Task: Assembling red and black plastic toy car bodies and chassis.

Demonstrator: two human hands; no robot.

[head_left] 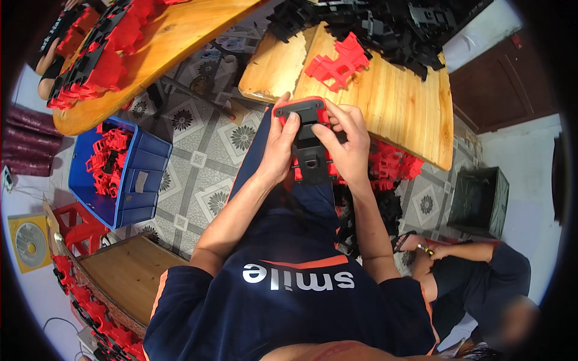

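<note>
In front of my body I hold a black and red plastic assembly; it looks like a toy vehicle's black chassis set against a red body. My left hand grips its left side, the thumb lying on the black face near the far end. From the right, my right hand wraps the other edge, its thumb pressed on the middle of the black part. Fingers underneath are partly hidden. Beyond my hands, a loose red plastic frame lies on the wooden table.
Black plastic parts are heaped at the table's far side. A blue crate with red parts stands left, below another wooden table lined with red pieces. More red parts are under the table edge. Another person sits at lower right.
</note>
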